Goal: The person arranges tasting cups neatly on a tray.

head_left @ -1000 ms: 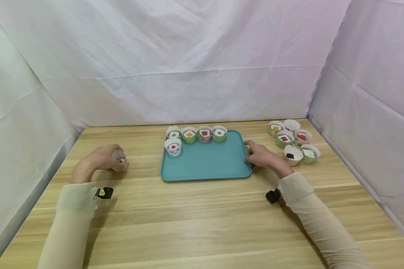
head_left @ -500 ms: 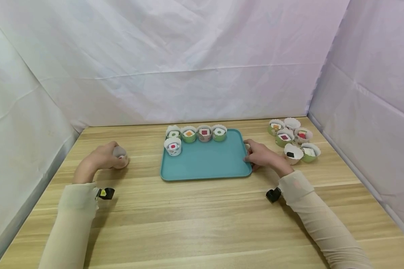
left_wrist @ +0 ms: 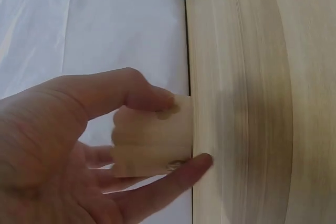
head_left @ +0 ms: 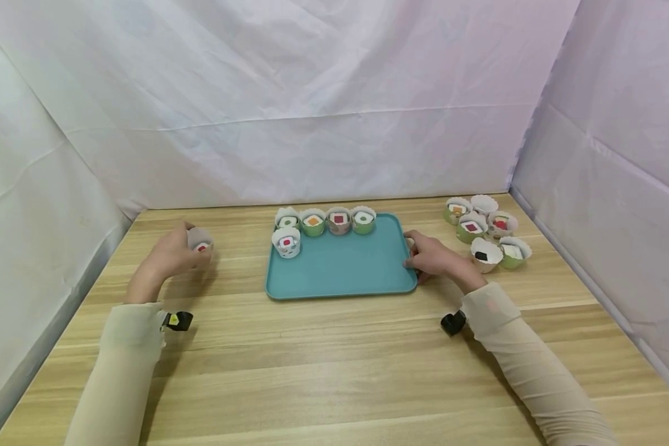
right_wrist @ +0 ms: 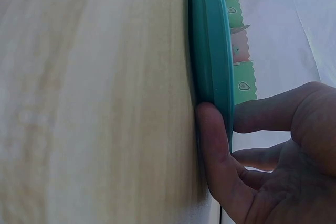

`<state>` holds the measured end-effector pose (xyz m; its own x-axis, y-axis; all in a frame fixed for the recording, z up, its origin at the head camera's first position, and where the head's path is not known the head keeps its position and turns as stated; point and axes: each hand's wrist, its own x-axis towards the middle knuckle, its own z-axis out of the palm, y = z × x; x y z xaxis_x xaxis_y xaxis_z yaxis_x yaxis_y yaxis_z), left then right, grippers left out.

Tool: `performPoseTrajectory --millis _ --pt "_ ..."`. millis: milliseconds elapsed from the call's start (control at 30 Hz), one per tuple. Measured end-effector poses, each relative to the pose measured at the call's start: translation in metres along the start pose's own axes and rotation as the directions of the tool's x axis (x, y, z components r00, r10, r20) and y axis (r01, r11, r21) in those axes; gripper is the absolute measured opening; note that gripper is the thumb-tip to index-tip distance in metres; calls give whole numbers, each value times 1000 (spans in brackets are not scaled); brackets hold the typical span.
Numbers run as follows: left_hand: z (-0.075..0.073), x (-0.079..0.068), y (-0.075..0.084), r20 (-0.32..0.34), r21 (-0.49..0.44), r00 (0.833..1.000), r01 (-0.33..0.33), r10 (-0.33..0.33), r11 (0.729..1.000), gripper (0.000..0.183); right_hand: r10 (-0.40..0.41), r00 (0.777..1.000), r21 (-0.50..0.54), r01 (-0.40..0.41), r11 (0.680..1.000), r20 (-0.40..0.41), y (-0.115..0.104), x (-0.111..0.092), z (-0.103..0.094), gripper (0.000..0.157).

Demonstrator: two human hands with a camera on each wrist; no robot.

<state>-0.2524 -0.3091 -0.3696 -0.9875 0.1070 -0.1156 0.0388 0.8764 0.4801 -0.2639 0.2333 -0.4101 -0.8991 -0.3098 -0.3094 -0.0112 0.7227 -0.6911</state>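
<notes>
My left hand [head_left: 170, 253] is at the left of the table, gripping a scalloped paper baking cup [head_left: 202, 239] between thumb and fingers. Inside that cup sits a white piece with a red centre. In the left wrist view the baking cup [left_wrist: 152, 137] looks pale pinkish-beige, with the fingers around its sides. At the tray's right side, my right hand [head_left: 432, 255] pinches the rim of the teal tray [head_left: 351, 272]. The right wrist view has one fingertip [right_wrist: 211, 121] against the outside of the tray wall and another finger at the rim's inner side.
Four-sided wooden table [head_left: 312, 371], backed by white cloth. Along the tray's far edge stand several filled cups [head_left: 339, 224], with one white cup [head_left: 286, 243] in front at the left. More cups [head_left: 471, 230] cluster right of the tray, beyond the right hand.
My left hand has risen and shifted slightly away from me with the baking cup, and its red-centred piece shows again. The right hand and tray have stayed put.
</notes>
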Motion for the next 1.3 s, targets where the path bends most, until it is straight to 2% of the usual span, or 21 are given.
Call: performPoseTrajectory --millis 100,300,433,700,1067,1300 --pt "2 2 2 -39 -24 999 13 -14 1000 87 -2 1000 -2 2 1000 -3 0 0 -1 79" --pt "10 5 8 -147 -73 989 -36 25 997 73 2 1000 4 -2 1000 2 0 0 -1 79" --pt "14 5 13 -182 -106 983 -42 23 994 72 3 1000 7 -3 1000 3 1 -1 -1 79" --pt "17 4 19 -209 -133 977 -75 46 988 74 3 1000 4 -3 1000 3 1 0 0 79" --pt "22 2 29 -271 -126 962 -79 42 989 81 6 1000 3 -6 1000 3 0 -2 0 79" --pt "28 5 38 -284 -130 958 -86 46 988 80 0 1000 0 0 1000 6 0 -1 -1 79"
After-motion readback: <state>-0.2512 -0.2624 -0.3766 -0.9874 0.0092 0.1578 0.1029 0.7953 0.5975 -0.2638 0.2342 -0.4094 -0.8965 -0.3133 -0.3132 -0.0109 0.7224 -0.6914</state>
